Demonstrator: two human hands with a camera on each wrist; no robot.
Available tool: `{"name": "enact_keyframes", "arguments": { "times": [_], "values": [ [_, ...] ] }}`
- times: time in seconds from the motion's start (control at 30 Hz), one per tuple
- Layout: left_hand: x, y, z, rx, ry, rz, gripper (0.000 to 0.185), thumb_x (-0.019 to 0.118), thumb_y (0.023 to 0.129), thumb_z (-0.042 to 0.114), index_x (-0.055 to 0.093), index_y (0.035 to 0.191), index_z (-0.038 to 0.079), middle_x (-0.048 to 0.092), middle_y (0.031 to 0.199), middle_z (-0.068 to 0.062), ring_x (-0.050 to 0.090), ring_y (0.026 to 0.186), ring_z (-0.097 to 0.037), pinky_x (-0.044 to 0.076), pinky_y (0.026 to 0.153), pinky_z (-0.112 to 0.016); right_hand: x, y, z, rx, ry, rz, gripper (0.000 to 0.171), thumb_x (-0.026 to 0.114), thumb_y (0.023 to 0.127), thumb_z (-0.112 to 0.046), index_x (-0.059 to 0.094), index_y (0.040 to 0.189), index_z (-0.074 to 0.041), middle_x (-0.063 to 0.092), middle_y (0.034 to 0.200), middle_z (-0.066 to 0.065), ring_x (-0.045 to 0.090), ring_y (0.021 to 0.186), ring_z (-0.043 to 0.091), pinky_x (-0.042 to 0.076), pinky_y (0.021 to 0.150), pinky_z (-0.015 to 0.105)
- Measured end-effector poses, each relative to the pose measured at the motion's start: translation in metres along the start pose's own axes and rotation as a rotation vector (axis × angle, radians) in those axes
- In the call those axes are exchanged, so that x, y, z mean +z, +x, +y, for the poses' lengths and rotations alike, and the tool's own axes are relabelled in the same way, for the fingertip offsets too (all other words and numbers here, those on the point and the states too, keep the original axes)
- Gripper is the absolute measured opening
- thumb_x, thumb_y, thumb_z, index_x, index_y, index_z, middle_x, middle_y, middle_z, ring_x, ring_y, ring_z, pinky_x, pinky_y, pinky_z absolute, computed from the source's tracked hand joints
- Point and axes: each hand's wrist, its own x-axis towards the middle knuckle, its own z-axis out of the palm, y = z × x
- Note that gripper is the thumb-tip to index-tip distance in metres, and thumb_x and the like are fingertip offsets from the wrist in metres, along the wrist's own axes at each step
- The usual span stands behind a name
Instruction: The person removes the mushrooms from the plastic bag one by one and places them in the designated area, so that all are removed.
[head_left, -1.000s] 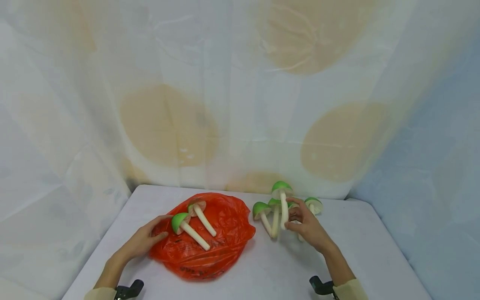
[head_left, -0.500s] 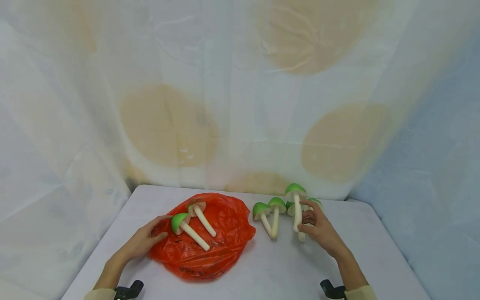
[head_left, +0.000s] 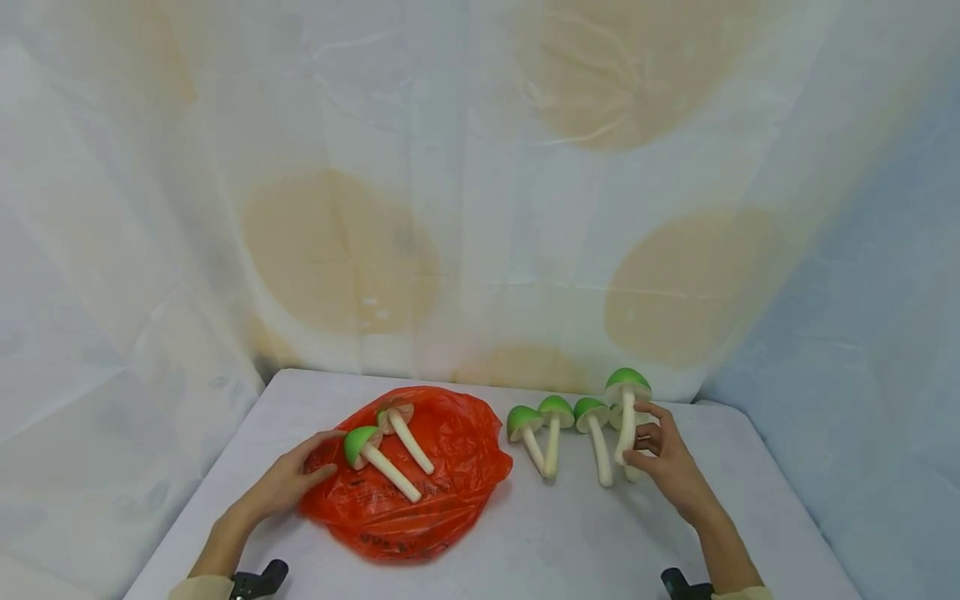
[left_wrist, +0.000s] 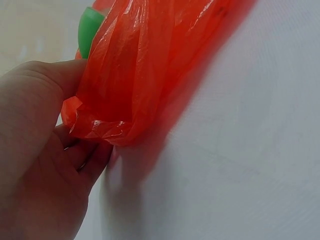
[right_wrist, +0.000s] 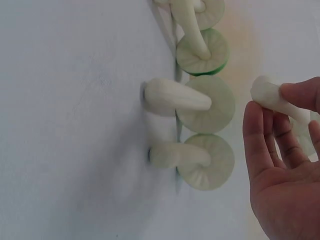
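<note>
In the head view my left hand grips the left edge of a red plastic bag, thumb on top and fingers behind it. Two green-capped mushrooms with long white stems lie at the bag, a nearer mushroom and a farther mushroom. My right hand pinches the stem of another green-capped mushroom, held cap up above the table. The right wrist view shows that held mushroom between thumb and fingertips, its cap partly hidden by the hand.
Several more green-capped mushrooms lie in a row at the back right, such as a left one and a middle one; the held mushroom partly covers the rightmost. The white table ends at a patterned cloth backdrop.
My right hand has moved rightward along the row with the mushroom it pinches, uncovering mushrooms on its left. My left hand and the red bag have stayed in place.
</note>
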Motion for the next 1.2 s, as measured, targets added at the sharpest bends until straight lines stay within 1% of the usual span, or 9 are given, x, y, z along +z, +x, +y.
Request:
{"name": "enact_keyframes", "arguments": {
  "times": [0.1, 0.23, 0.37, 0.63, 0.93, 1.2],
  "values": [
    [0.000, 0.000, 0.000, -0.001, -0.008, -0.003, 0.052, 0.067, 0.097, 0.031, 0.048, 0.146, 0.030, 0.047, 0.152, -0.012, 0.037, 0.142, -0.043, 0.030, 0.111, -0.071, -0.006, -0.002, 0.005, 0.002, -0.031, 0.035, 0.079, 0.069, 0.094, -0.006, 0.020, 0.154, -0.022, 0.056, 0.122, 0.019, 0.057, 0.112, 0.027, 0.052, 0.082, 0.028],
    [-0.001, -0.001, -0.001, -0.011, 0.000, -0.009, 0.052, 0.067, 0.097, 0.031, 0.048, 0.146, 0.031, 0.046, 0.153, -0.012, 0.037, 0.143, -0.043, 0.030, 0.111, -0.070, -0.012, -0.006, 0.008, -0.004, -0.044, 0.062, 0.079, 0.068, 0.094, -0.005, 0.019, 0.155, -0.019, 0.056, 0.122, 0.019, 0.058, 0.110, 0.023, 0.052, 0.081, 0.025],
    [0.000, 0.000, 0.000, -0.015, 0.006, -0.004, 0.052, 0.067, 0.097, 0.031, 0.048, 0.146, 0.031, 0.046, 0.152, -0.012, 0.037, 0.143, -0.044, 0.030, 0.110, -0.071, -0.017, -0.010, 0.010, -0.008, -0.055, 0.074, 0.079, 0.068, 0.094, -0.005, 0.020, 0.155, -0.018, 0.056, 0.121, 0.020, 0.059, 0.108, 0.020, 0.052, 0.081, 0.025],
    [-0.001, -0.001, -0.001, 0.013, 0.007, -0.012, 0.051, 0.066, 0.098, 0.031, 0.048, 0.146, 0.031, 0.047, 0.152, -0.012, 0.038, 0.142, -0.042, 0.031, 0.111, -0.070, -0.025, -0.014, 0.018, 0.007, -0.097, 0.107, 0.079, 0.067, 0.094, -0.004, 0.019, 0.156, -0.016, 0.056, 0.121, 0.020, 0.059, 0.105, 0.013, 0.052, 0.079, 0.023],
    [-0.002, -0.001, 0.001, -0.011, 0.001, -0.012, 0.051, 0.067, 0.098, 0.029, 0.048, 0.145, 0.033, 0.047, 0.152, -0.012, 0.037, 0.142, -0.043, 0.031, 0.110, -0.071, -0.031, -0.016, 0.025, 0.042, -0.155, 0.128, 0.080, 0.067, 0.095, -0.005, 0.016, 0.156, -0.016, 0.056, 0.122, 0.021, 0.058, 0.104, 0.013, 0.052, 0.078, 0.023],
    [-0.002, -0.001, 0.005, -0.022, -0.014, -0.015, 0.051, 0.067, 0.098, 0.028, 0.049, 0.145, 0.032, 0.047, 0.152, -0.012, 0.038, 0.142, -0.043, 0.031, 0.111, -0.070, -0.037, -0.018, 0.031, 0.068, -0.157, 0.155, 0.077, 0.064, 0.097, -0.005, 0.014, 0.155, -0.013, 0.053, 0.122, 0.024, 0.058, 0.099, 0.006, 0.051, 0.076, 0.021]
  ]
}}
